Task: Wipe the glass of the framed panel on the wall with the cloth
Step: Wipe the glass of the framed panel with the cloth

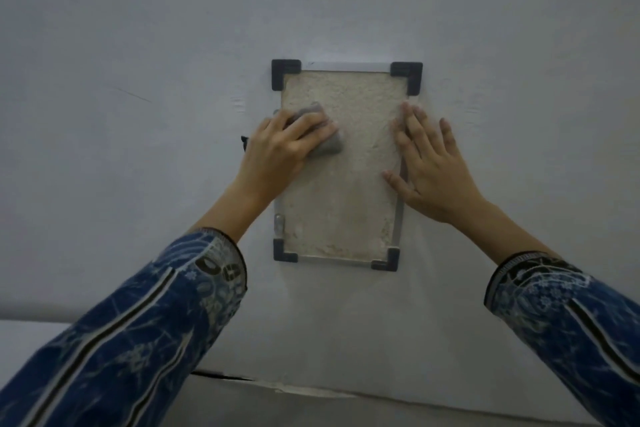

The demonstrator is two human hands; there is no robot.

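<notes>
Wiping under way, with the cloth at the upper left of the glass.

On the pale wall (138,184) hangs the framed panel (339,191), upright, with black corner pieces, thin metal edges and a rough beige face behind the glass. The left hand (284,146) presses the folded grey cloth (327,144) to the glass, fingers laid over it. The right hand (433,163) lies flat and spread on the right edge. No clean patch shows, so most of the glass likely remains.
</notes>
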